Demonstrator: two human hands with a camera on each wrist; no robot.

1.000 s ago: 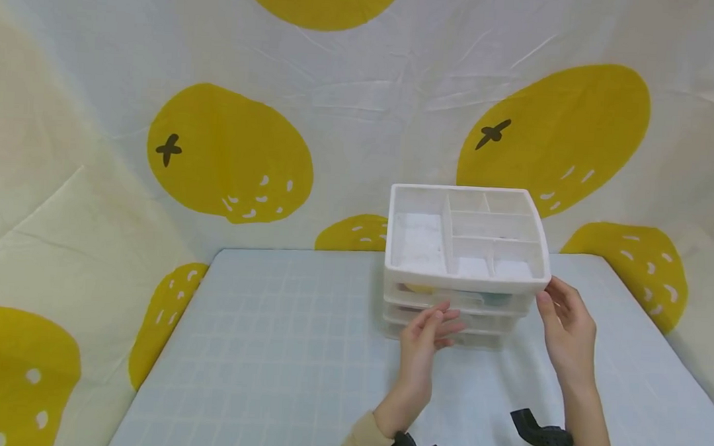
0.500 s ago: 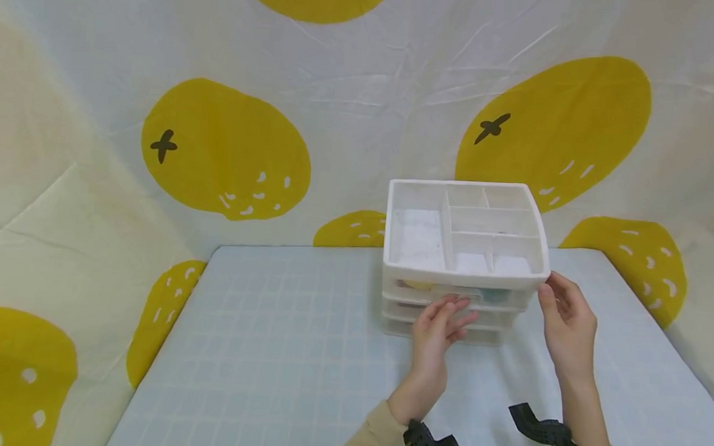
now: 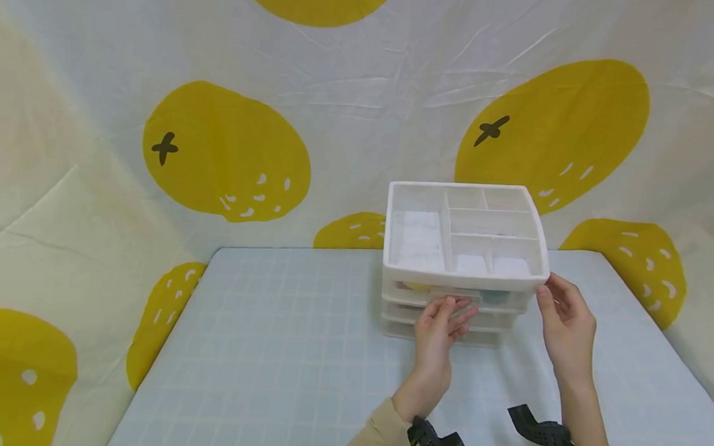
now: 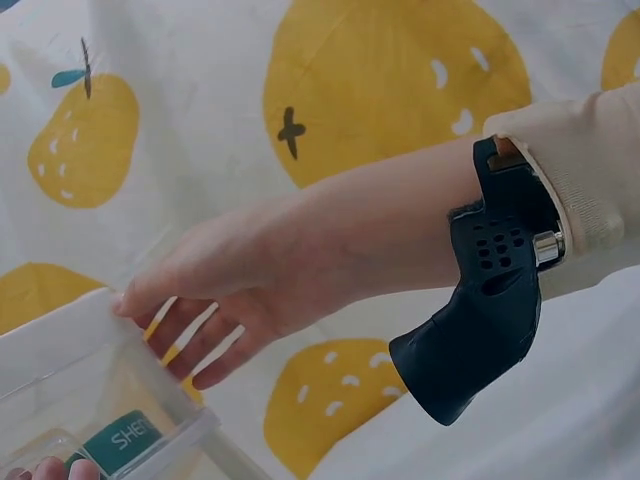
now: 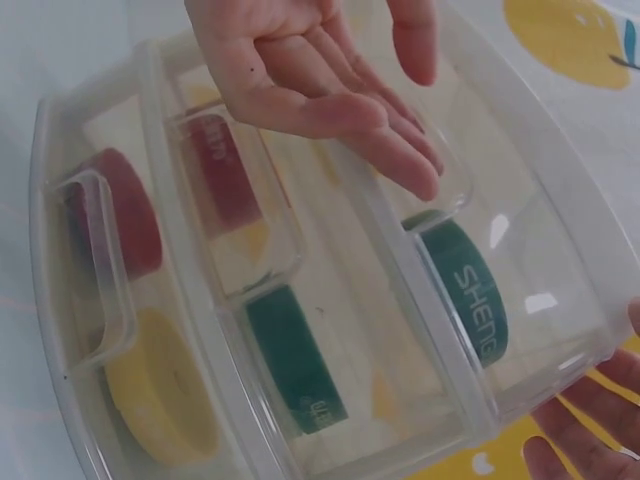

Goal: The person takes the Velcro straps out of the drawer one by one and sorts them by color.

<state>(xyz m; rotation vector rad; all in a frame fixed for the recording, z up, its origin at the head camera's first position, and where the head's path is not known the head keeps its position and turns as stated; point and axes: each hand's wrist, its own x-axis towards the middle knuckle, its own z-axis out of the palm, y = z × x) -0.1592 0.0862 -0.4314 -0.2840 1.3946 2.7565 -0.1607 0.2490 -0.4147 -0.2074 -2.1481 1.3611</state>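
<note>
A white organizer [image 3: 463, 280] with several clear drawers stands on the table, its compartmented tray on top. My left hand [image 3: 435, 345] is at the front of the top drawer. In the right wrist view its fingertips [image 5: 425, 185] are at the clear drawer handle [image 5: 460, 190], with the thumb apart from them. My right hand [image 3: 571, 328] touches the organizer's upper right front corner, thumb at the front edge and fingers extended along the side. A green roll [image 5: 468, 290] lettered "SHENG" lies inside the top drawer. The drawers appear closed.
Lower drawers hold a red roll [image 5: 222, 170], a green roll [image 5: 295, 360], another red roll [image 5: 130, 215] and a yellow roll [image 5: 165, 385]. A pale checked cloth [image 3: 277, 353] covers the table. Behind hangs a white curtain [image 3: 362, 129] with yellow fruit prints.
My left hand has moved slightly right and up to the top drawer's handle, then stayed nearly still. My right hand keeps its place at the corner. The organizer has not visibly moved.
</note>
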